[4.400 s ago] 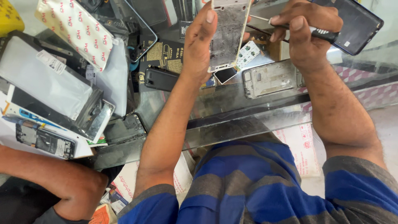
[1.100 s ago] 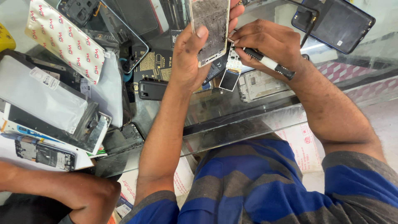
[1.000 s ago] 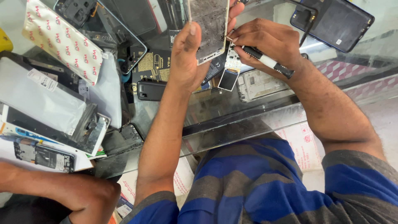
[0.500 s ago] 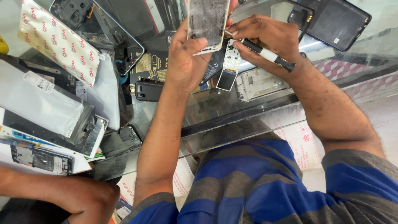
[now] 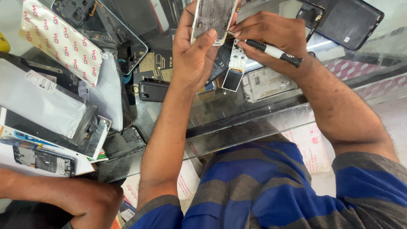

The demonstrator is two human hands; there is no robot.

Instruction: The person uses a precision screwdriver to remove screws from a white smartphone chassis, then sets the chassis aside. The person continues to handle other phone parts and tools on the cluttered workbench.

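Left hand (image 5: 193,59): I see it clasping a stripped phone frame (image 5: 213,19), upper centre, thumb across it.
Right hand (image 5: 271,36): pinching a screwdriver (image 5: 273,51).
Change: the tip has closed onto the frame's right edge, so I judge prying is underway.

glass counter (image 5: 263,123) | red-patterned white pouch (image 5: 61,44) at 10 o'clock | black back cover (image 5: 349,21) at 1 o'clock | small black phone (image 5: 153,90) centre-left | another person's arm (image 5: 63,197) at 8 o'clock

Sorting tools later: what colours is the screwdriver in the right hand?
Screwdriver: white middle, black ends, in the head view.
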